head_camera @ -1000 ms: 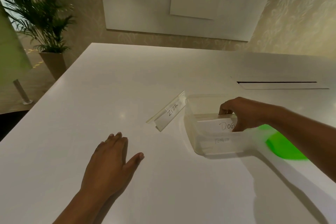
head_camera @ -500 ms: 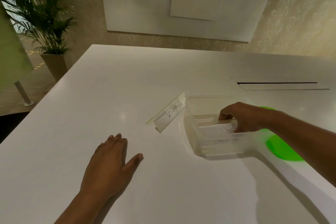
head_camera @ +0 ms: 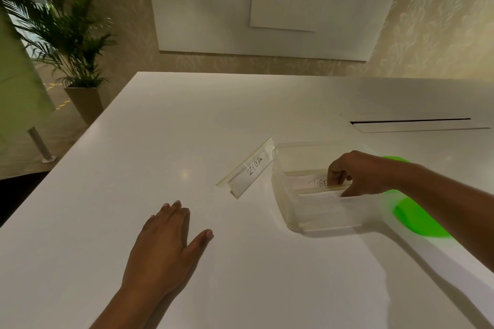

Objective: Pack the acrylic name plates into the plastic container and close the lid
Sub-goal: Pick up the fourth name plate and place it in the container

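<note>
Progress: packing partly done. At least two plates are inside the container (head_camera: 320,211); one plate is outside it; the lid (head_camera: 419,222) is off.
Done: TIGER plate (head_camera: 307,182) lies in the container, label side up. A second plate (head_camera: 318,199) sits nearer the camera, under the right hand (head_camera: 359,172); its writing is too faint to read.
Left: ZEBRA plate (head_camera: 247,169) to go in, then the lid on.
Right hand: reaches into the container from the right; fingers (head_camera: 337,177) are curled together on the top edge of a plate. I cannot tell which plate they pinch.
Left hand (head_camera: 168,243): flat on the surface (head_camera: 133,155), palm down, fingers spread, holding nothing, well apart from the plates.
ZEBRA plate, position: on the surface, just beside the container's left wall, its far end near the far left corner.
ZEBRA plate, long axis: diagonal, near-left to far-right; label face tilts toward the camera.
Packed plates, long axis: left to right, along the container's length.
Lid: green, on the surface right of the container, partly hidden by the right forearm.
Judgement: the ZEBRA plate needs turning to the left-right line to sit with the others.
</note>
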